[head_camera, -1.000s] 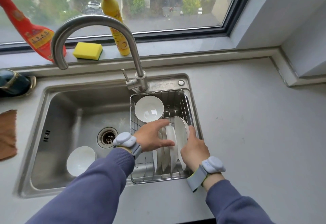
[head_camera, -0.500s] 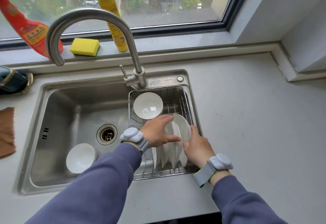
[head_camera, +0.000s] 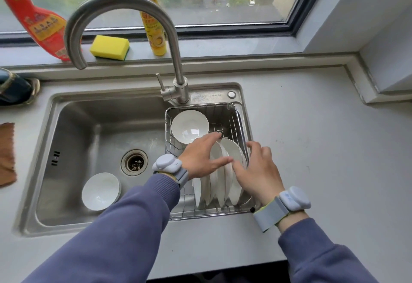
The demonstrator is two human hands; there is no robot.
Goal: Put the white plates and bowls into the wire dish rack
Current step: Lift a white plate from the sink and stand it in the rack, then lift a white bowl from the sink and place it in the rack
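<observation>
The wire dish rack (head_camera: 239, 117) sits in the right end of the sink. Several white plates (head_camera: 225, 184) stand on edge in its near half, and a white bowl (head_camera: 189, 129) lies at its far left. Another white bowl (head_camera: 100, 191) rests on the sink floor at the near left. My left hand (head_camera: 200, 155) hovers over the plates with fingers spread, fingertips touching their upper edges. My right hand (head_camera: 256, 169) is beside the rightmost plate, fingers apart and blurred, holding nothing.
The steel sink (head_camera: 73, 131) has a drain (head_camera: 134, 162) and a tall curved faucet (head_camera: 176, 59) behind the rack. On the sill stand a yellow sponge (head_camera: 109, 47), a yellow bottle (head_camera: 153, 26) and a red spray bottle (head_camera: 38, 22). A brown cloth (head_camera: 6, 153) lies at left.
My right hand has let go of the rightmost plate and opened, lifting slightly. My left hand stays on the plate tops. The camera has moved a little closer.
</observation>
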